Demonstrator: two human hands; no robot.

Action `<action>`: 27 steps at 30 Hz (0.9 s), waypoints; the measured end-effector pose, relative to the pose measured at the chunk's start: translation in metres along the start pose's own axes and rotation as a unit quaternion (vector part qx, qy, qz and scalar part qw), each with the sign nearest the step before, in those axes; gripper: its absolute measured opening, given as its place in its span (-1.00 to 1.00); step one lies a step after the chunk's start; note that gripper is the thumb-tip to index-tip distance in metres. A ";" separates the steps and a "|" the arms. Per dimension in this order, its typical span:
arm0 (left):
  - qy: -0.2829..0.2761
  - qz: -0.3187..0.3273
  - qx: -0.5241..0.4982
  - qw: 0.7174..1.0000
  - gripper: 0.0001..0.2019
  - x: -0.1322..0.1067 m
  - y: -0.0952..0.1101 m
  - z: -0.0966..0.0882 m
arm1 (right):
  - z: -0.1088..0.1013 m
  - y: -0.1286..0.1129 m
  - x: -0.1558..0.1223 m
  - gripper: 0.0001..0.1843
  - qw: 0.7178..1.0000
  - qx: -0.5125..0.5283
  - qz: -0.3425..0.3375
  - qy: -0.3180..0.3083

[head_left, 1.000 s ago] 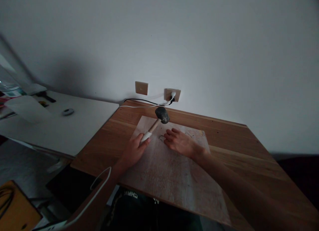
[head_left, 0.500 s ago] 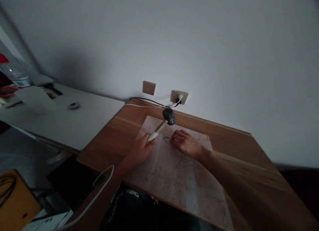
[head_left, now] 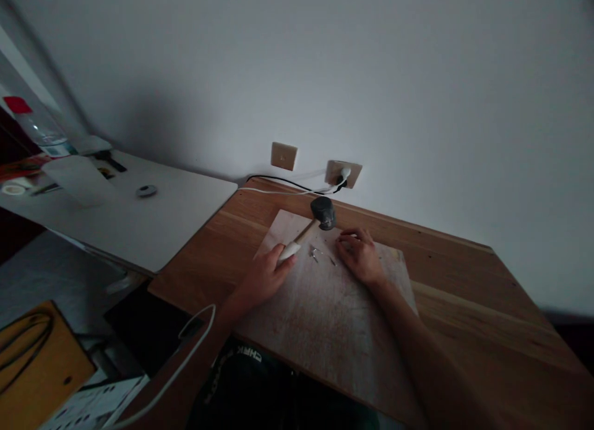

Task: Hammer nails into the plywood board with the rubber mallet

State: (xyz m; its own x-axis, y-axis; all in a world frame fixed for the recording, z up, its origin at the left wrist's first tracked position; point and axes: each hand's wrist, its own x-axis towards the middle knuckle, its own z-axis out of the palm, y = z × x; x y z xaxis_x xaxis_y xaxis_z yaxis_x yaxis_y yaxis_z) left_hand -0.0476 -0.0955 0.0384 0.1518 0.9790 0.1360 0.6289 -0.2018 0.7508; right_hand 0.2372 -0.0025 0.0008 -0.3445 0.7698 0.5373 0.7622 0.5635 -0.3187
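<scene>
Wooden tabletop (head_left: 464,294) against a pale wall, white tabletop (head_left: 139,223) adjoining on the left. Pale worn board (head_left: 325,318) lying flat on the wood, near edge overhanging. Left hand (head_left: 262,278) resting on the board's left part, fingers wrapped around the light handle of a mallet (head_left: 310,226), dark head raised at the far end. Right hand (head_left: 359,253) palm down on the board, fingers curled, contents impossible to tell. Small metal pieces (head_left: 318,253) between the hands on the board.
</scene>
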 end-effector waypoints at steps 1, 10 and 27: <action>0.001 0.001 -0.004 1.000 -0.75 0.000 0.001 0.000 | -0.001 0.000 0.000 -0.74 1.000 0.000 -0.005 0.002; 0.004 -0.012 -0.005 1.000 -0.72 0.002 0.003 -0.002 | 0.000 0.012 -0.001 -0.74 0.997 0.076 0.025 -0.011; -0.010 -0.013 0.031 0.999 -0.72 0.003 0.006 -0.004 | 0.002 0.010 -0.001 -0.80 0.995 0.080 0.063 -0.010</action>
State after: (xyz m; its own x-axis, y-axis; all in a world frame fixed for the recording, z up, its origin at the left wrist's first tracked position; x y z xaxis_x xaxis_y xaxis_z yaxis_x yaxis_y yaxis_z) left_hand -0.0459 -0.0933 0.0457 0.1508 0.9831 0.1035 0.6780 -0.1791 0.7129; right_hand 0.2446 0.0028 -0.0048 -0.2642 0.8423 0.4699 0.7039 0.5014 -0.5031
